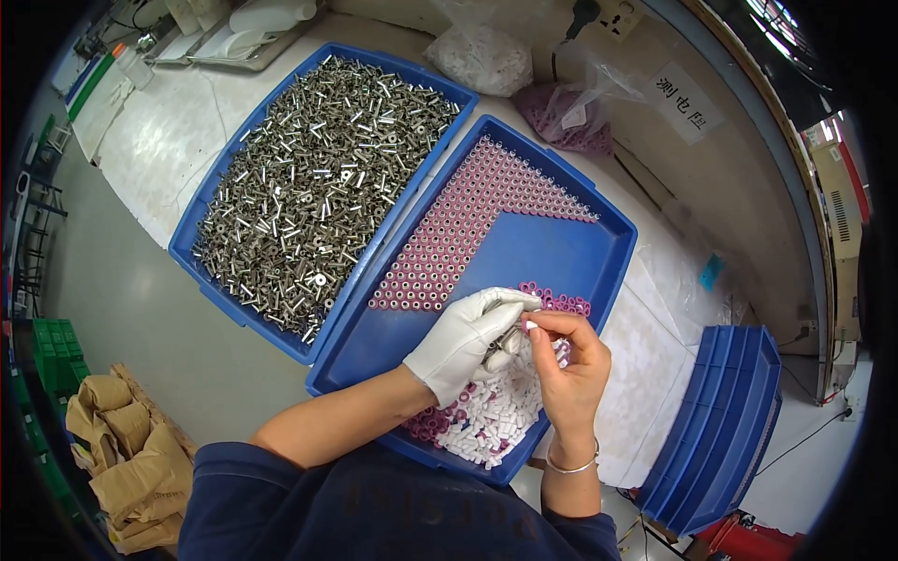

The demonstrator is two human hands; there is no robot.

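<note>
My left hand (465,338), in a white glove, is curled over the near half of a blue tray (552,245). Several small metal pins (493,348) show between its fingers. Close against it, my bare right hand (572,366) pinches a small white sleeve (531,324) with a pink edge between thumb and forefinger. Beneath both hands lie loose white sleeves (491,421) and pink rings (427,425). More pink rings (561,304) are heaped just beyond the fingertips. Rows of pink-ringed metal pieces (435,238) stand upright across the tray's far and left parts.
A second blue tray (224,304), full of loose metal pins (318,187), adjoins on the left. Bags of white parts (482,61) and pink parts (561,117) sit behind. Stacked blue trays (706,430) stand at the right; brown paper sacks (131,449) are at lower left.
</note>
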